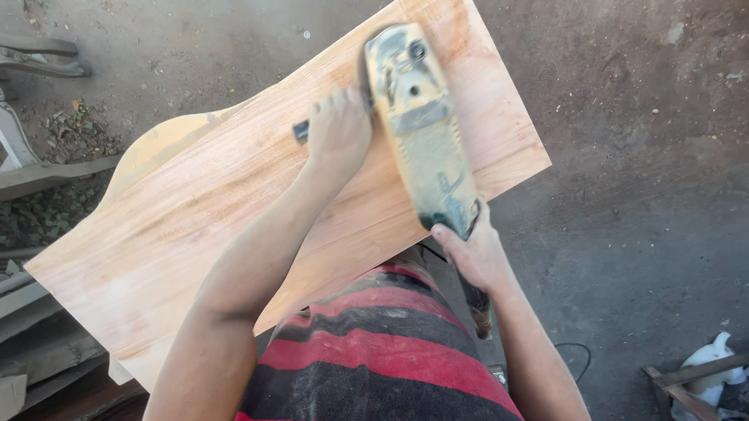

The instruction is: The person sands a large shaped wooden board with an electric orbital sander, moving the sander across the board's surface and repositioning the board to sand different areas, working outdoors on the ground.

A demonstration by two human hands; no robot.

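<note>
Both hands grip a dusty yellow sander on pale board; left hand grasps side handle; right hand rear

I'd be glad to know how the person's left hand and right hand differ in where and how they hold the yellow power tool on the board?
The left hand grips a dark side handle near the tool's front, over the wooden board; the right hand holds the rear end of the yellow power tool, past the board's edge. Both are closed on the tool.

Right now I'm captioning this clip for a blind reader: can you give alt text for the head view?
A person's two hands guide a dusty yellow power tool across a pale wooden board: left hand on its side handle, right hand at its rear. Below is bare dirt ground.
</note>
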